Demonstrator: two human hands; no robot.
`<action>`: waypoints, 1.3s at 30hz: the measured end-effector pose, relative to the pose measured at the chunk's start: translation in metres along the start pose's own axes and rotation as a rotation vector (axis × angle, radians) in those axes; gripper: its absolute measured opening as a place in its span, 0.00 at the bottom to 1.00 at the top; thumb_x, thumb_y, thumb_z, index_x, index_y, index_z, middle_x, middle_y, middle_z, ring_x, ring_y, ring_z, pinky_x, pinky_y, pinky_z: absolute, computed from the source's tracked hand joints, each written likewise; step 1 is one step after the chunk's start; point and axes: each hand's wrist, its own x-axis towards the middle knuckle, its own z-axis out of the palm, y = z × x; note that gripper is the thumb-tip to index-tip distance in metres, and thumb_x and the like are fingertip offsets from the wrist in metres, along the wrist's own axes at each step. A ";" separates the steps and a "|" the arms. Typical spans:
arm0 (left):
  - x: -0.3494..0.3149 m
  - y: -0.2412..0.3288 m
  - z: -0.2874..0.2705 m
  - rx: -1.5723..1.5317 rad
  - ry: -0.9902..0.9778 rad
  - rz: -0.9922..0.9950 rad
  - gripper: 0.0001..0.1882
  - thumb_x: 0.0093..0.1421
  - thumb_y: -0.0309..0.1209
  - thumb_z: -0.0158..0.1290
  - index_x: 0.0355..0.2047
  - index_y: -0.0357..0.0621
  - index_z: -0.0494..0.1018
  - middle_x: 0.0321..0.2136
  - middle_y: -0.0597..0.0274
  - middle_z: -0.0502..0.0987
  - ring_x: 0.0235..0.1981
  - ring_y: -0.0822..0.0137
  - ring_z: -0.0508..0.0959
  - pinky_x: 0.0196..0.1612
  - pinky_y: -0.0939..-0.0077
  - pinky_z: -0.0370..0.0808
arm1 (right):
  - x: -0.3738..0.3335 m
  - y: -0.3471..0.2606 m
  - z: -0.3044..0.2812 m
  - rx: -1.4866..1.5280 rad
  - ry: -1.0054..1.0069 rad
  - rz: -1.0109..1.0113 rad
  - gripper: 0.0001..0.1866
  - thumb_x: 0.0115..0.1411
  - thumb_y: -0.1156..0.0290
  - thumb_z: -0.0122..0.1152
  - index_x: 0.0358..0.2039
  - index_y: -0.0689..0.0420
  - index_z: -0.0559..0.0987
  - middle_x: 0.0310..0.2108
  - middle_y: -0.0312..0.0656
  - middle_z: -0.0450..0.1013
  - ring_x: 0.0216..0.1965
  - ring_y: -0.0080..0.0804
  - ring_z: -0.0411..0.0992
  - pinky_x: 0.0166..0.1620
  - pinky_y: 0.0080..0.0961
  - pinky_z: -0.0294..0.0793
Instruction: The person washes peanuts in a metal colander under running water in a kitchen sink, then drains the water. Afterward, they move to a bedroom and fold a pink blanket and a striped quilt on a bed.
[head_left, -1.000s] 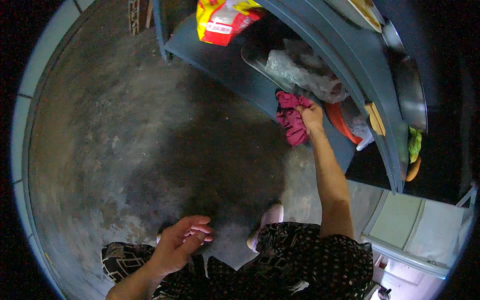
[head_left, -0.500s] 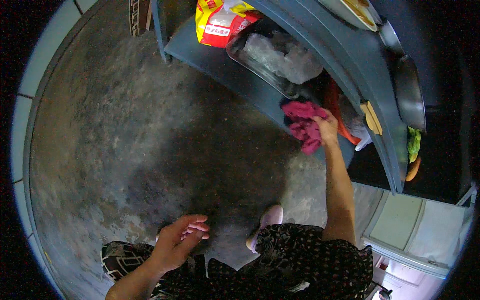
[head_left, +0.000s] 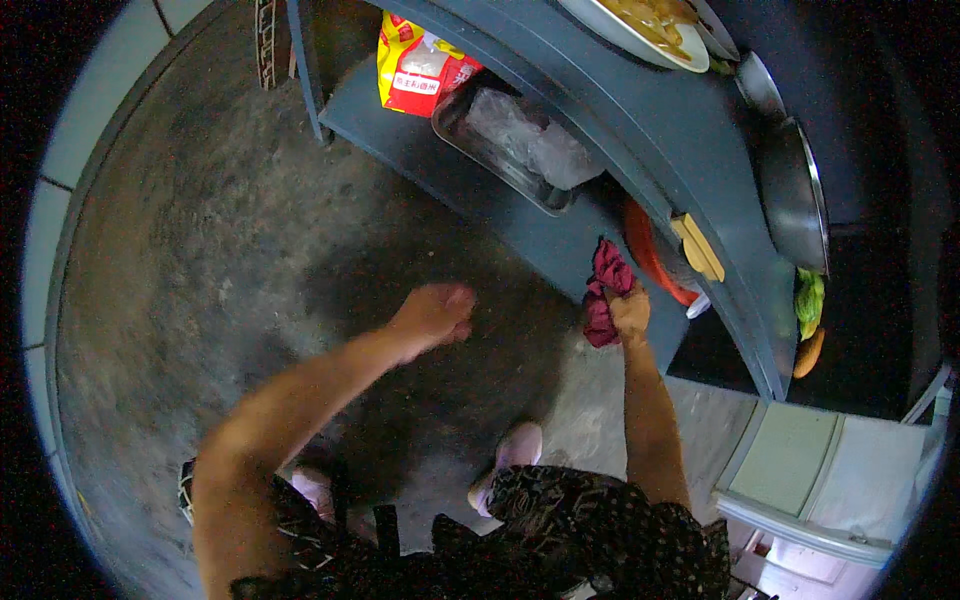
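right hand [head_left: 630, 312] gripping pink cloth [head_left: 604, 292] at lower shelf [head_left: 520, 215] edge; left hand [head_left: 432, 313] loosely curled, empty, hovering over floor [head_left: 200, 250]

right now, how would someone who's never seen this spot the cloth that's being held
Find the blue-grey shelf unit standing on the concrete floor and follow its lower shelf toward the right end. There the right hand grips a crumpled dark pink cloth at the shelf's edge. It is the only soft, magenta thing there, beside a round red-orange rim and well right of the metal tray.
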 end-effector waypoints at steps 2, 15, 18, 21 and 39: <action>0.109 -0.016 -0.014 0.045 0.082 0.510 0.05 0.56 0.32 0.50 0.30 0.45 0.67 0.24 0.68 0.69 0.26 0.70 0.71 0.28 0.74 0.72 | 0.000 -0.017 0.003 -0.091 -0.015 -0.007 0.30 0.45 0.54 0.56 0.48 0.53 0.67 0.42 0.57 0.69 0.45 0.54 0.66 0.47 0.42 0.67; 0.136 0.060 0.025 -0.692 0.302 0.311 0.14 0.50 0.29 0.52 0.38 0.41 0.68 0.35 0.58 0.72 0.33 0.67 0.75 0.32 0.65 0.78 | -0.017 -0.025 -0.065 0.390 -0.148 -0.022 0.36 0.37 0.75 0.67 0.50 0.59 0.65 0.37 0.45 0.73 0.40 0.37 0.72 0.44 0.27 0.69; 0.073 0.035 -0.006 -0.579 0.273 0.255 0.14 0.52 0.28 0.50 0.40 0.44 0.66 0.35 0.61 0.73 0.33 0.65 0.75 0.36 0.63 0.77 | -0.052 -0.094 -0.127 0.449 -0.338 -0.214 0.45 0.37 0.80 0.66 0.58 0.56 0.57 0.37 0.43 0.73 0.39 0.34 0.72 0.43 0.24 0.69; 0.010 0.007 -0.032 -0.513 0.266 0.213 0.13 0.52 0.26 0.48 0.40 0.42 0.68 0.35 0.61 0.73 0.34 0.64 0.75 0.38 0.62 0.76 | -0.089 -0.156 -0.167 0.562 -0.620 -0.174 0.54 0.36 0.75 0.68 0.62 0.55 0.45 0.44 0.48 0.70 0.42 0.38 0.71 0.47 0.28 0.67; -0.171 -0.073 -0.130 -0.199 0.657 0.223 0.14 0.49 0.22 0.45 0.38 0.40 0.69 0.32 0.66 0.73 0.31 0.71 0.72 0.35 0.77 0.70 | 0.026 -0.155 -0.060 1.320 0.006 0.239 0.13 0.50 0.71 0.59 0.38 0.59 0.73 0.35 0.39 0.72 0.33 0.30 0.72 0.33 0.29 0.73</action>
